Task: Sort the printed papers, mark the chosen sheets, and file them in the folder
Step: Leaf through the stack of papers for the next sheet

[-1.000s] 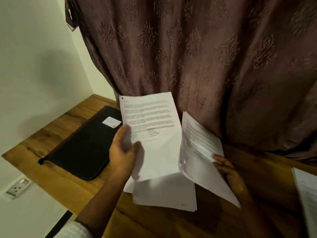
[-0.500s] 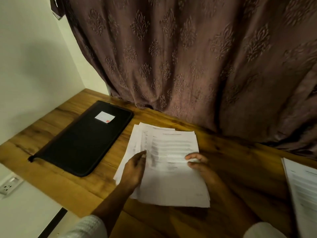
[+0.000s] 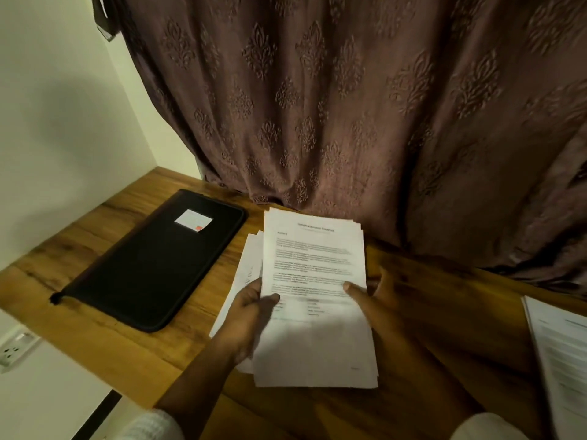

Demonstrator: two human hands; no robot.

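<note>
A stack of printed white papers (image 3: 317, 344) is tilted up off the wooden table (image 3: 133, 338) in the middle of the view. My left hand (image 3: 251, 315) grips its left edge, thumb on the top sheet. My right hand (image 3: 374, 300) holds the right edge, thumb on the printed face and fingers behind. A few more sheets (image 3: 244, 274) lie under and to the left of the stack. A shut black zip folder (image 3: 152, 265) with a small white label (image 3: 193, 220) lies flat to the left, apart from both hands.
A second pile of printed sheets (image 3: 562, 354) lies at the table's right edge. A brown patterned curtain (image 3: 349, 106) hangs behind the table. A pale wall stands at left, with a socket (image 3: 12, 350) below the table edge.
One second ago each hand held separate sheets raised and apart. They came down together onto the pile, and now both hands hold one stack by its side edges, lifted slightly.
</note>
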